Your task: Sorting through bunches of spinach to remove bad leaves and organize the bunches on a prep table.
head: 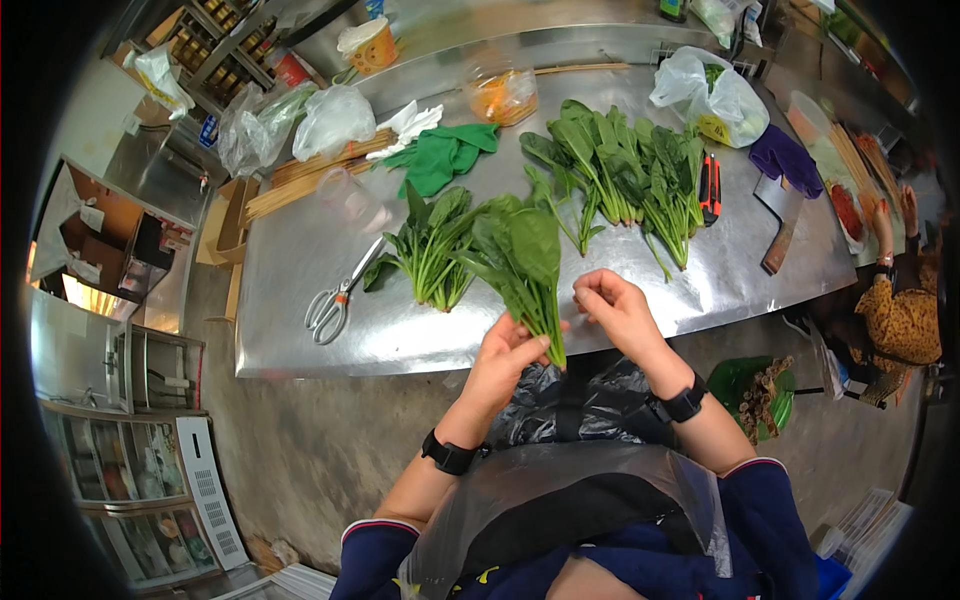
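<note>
My left hand [510, 351] grips a bunch of leafy greens [525, 259], spinach by its look, around the stems near the table's front edge. Just right of it, my right hand [619, 311] is raised with curled fingers; whether anything small sits between thumb and fingertips I cannot tell. A smaller pile of the same greens [433, 259] lies to the left on the steel table [300, 247]. Farther back on the right rests a larger pile of greens [622, 165]. Scissors [337, 296] with grey and orange handles lie left of the small pile.
A red-and-black utility knife [709, 191] and a cleaver [780, 217] lie at the right. Along the back are bamboo skewers [300, 184], a green cloth [442, 154], a clear tub [502, 97] and plastic bags [709, 97]. Another person [896, 315] works at far right.
</note>
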A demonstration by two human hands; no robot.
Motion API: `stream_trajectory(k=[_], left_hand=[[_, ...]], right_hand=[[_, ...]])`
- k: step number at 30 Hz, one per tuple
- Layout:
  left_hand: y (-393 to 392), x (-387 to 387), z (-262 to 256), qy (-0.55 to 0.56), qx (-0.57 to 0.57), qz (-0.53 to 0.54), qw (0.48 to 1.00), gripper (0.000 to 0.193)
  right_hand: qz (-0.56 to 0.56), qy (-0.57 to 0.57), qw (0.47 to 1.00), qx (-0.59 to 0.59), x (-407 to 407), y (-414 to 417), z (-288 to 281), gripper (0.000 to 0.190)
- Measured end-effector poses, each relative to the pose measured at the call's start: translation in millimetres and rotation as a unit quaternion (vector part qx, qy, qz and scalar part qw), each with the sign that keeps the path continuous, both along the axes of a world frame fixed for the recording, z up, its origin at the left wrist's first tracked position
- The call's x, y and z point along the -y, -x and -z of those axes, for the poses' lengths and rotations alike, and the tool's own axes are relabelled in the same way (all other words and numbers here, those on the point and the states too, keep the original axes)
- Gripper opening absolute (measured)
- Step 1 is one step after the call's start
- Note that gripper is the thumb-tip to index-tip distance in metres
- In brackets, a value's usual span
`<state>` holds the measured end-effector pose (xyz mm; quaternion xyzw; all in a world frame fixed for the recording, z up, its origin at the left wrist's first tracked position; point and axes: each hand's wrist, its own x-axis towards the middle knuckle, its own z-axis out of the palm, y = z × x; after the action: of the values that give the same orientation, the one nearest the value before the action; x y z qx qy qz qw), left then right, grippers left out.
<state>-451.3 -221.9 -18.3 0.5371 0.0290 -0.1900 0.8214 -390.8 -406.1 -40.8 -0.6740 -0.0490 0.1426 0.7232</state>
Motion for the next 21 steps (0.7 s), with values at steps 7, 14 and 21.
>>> stream_trajectory(k=[7,14,21], left_hand=[[-6.5,12.8,4.0,-0.039,0.043,-0.130,0.990,0.040],[-6.3,10.4,1.2,-0.062,0.047,-0.109,0.991,0.041],[-32.5,-55.2,-20.5,-0.205,0.217,-0.279,0.912,0.043]], right_hand=[[-0.072,-0.035,0.997,-0.019,-5.1,36.7,-2.8,0.019],[-0.110,-0.038,0.993,-0.018,-9.0,33.7,-2.1,0.016],[-0.006,0.148,0.980,0.134,16.4,20.7,7.0,0.016]])
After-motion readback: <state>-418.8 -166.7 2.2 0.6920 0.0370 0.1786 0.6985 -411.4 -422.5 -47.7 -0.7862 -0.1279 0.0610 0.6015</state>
